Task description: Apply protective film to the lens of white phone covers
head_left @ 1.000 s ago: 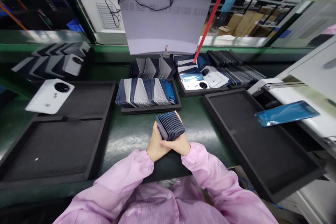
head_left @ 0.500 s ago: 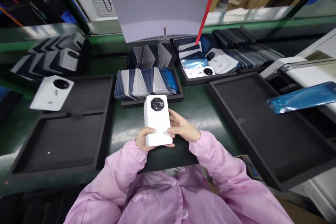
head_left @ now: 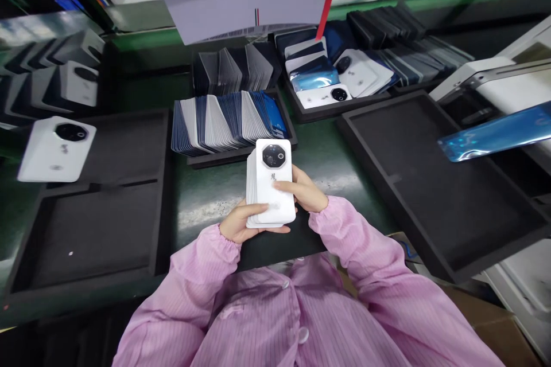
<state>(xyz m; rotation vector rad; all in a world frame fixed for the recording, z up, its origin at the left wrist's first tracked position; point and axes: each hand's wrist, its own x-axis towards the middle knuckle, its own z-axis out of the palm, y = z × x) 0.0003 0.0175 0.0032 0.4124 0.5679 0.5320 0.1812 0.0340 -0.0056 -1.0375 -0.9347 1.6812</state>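
Note:
I hold a stack of white phone back covers [head_left: 271,189] in front of me, the top one face up with its round black camera ring toward the far side. My left hand [head_left: 236,228] cups the stack from below and the left. My right hand [head_left: 303,192] grips the right side, its thumb lying across the top cover. Both sleeves are pink.
A black tray [head_left: 241,155] of upright covers stands just beyond the stack. Empty black foam trays lie at left [head_left: 90,241] and right [head_left: 434,183]. A single white cover [head_left: 55,149] rests at far left. More covers fill the back trays [head_left: 340,83]; a blue film [head_left: 495,135] hangs at right.
The stack was held edge-on, showing dark edges, and is now turned flat with the white camera side up. The top cover has slid slightly to the right. The camera has tilted downward.

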